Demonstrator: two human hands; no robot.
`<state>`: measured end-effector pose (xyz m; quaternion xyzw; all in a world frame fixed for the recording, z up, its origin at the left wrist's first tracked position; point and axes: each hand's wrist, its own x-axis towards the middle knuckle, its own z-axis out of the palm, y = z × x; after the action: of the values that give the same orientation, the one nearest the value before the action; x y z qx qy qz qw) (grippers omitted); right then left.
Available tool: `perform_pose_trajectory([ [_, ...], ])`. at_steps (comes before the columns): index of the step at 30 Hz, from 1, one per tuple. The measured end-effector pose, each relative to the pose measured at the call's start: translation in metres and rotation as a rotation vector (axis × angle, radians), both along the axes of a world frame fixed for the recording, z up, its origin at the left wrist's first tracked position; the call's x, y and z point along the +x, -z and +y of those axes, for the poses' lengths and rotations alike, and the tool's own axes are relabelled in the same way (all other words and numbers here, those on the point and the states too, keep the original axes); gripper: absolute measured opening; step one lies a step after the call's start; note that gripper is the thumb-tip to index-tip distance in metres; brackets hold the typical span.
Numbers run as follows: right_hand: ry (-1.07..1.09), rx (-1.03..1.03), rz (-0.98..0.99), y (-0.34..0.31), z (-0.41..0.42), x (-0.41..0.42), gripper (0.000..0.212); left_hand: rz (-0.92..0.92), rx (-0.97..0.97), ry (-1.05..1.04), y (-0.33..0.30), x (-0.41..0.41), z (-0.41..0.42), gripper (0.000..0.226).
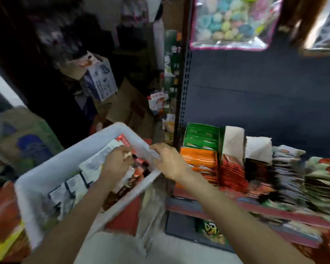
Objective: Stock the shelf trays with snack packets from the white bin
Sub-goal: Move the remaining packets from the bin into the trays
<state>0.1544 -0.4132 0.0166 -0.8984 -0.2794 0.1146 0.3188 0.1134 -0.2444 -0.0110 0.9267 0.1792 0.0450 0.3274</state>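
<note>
One white bin (46,180) sits left of the shelf (208,206), holding red and white snack packets (139,168). The left hand (116,162) is inside it, fingers curled around packets. The right hand (168,162) rests on the bin's near rim, fingers loosely spread, holding nothing. Two open trays stand on the shelf: one green tray (202,136), one orange tray (198,161).

1. Left hand (117,161): fingertips buried among packets in white bin (46,180); grasp indeterminable.
2. Shelf packets (286,174): motion-blurred, labels unreadable.
3. Hanging bag (230,21): top cut off.
</note>
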Motion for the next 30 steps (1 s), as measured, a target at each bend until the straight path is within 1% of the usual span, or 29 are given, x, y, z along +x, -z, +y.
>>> perform_pose_trajectory([
  [2,-0.024,-0.054,0.076,0.016,0.041,-0.001,0.036,0.113,0.069,-0.013,0.015,-0.006,0.043,0.042],
  [4,-0.014,-0.112,0.179,0.030,0.072,-0.001,0.034,0.232,0.069,-0.039,0.029,-0.010,0.079,0.056],
  [5,-0.003,-0.148,0.213,0.037,0.085,0.001,0.040,0.274,0.053,-0.030,0.038,-0.010,0.095,0.059],
  [7,0.028,-0.182,0.277,0.045,0.103,0.004,0.059,0.330,0.077,0.063,0.057,-0.008,0.121,0.072],
  [8,0.044,-0.172,0.307,0.047,0.110,0.005,0.062,0.361,0.115,0.120,0.065,-0.006,0.130,0.080],
  [9,0.060,-0.158,0.331,0.049,0.118,0.007,0.060,0.379,0.159,0.167,0.067,-0.006,0.134,0.085],
  [11,0.102,-0.142,0.354,0.052,0.128,0.011,0.052,0.373,0.235,0.218,0.069,-0.007,0.138,0.085],
  [13,0.163,-0.116,0.363,0.060,0.135,0.018,0.049,0.361,0.324,0.214,0.068,-0.008,0.138,0.081],
  [18,0.314,-0.092,0.245,0.075,0.148,0.031,0.029,0.377,0.395,0.210,0.057,-0.013,0.137,0.074],
  [21,0.389,-0.095,0.222,0.078,0.157,0.036,0.027,0.327,0.335,0.213,0.055,-0.021,0.141,0.074],
  [25,0.388,-0.107,0.152,0.076,0.159,0.038,0.016,0.226,0.245,0.131,0.054,-0.028,0.155,0.073],
  [27,0.360,-0.138,0.086,0.075,0.158,0.037,0.015,0.250,0.224,0.122,0.054,-0.030,0.158,0.084],
  [29,0.326,-0.165,0.047,0.073,0.157,0.036,0.015,0.299,0.121,0.103,0.052,-0.031,0.158,0.100],
  [30,0.315,-0.154,0.049,0.072,0.157,0.036,0.014,0.301,0.048,0.077,0.052,-0.031,0.157,0.103],
])
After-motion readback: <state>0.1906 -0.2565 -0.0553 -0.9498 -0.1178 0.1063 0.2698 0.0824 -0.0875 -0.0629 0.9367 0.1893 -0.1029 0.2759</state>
